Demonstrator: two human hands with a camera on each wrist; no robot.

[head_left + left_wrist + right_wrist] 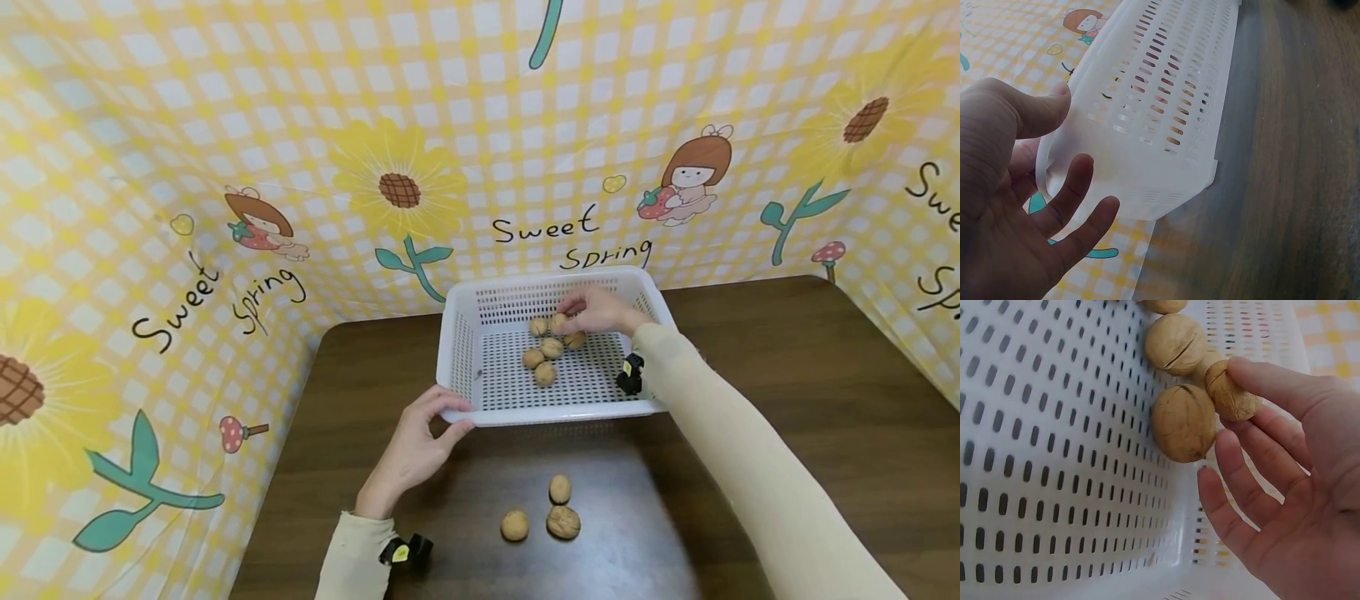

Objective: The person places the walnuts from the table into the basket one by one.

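Note:
A white plastic basket (555,414) with slotted sides and floor stands on the table, several walnuts (551,348) lying inside it. My right hand (597,311) reaches into the basket near its far side and pinches a walnut (1232,394) between thumb and fingers. Just beside that nut, in the right wrist view, another walnut (1184,423) rests on the basket floor. My left hand (415,443) grips the basket's near left corner, with the thumb and some fingers on either side of the rim (1054,147); its other fingers stand apart from the wall.
Three more walnuts (562,522) lie on the dark wooden table (360,408) in front of the basket. A yellow checked cloth (525,125) with printed flowers hangs behind and at both sides, close to the basket's far wall.

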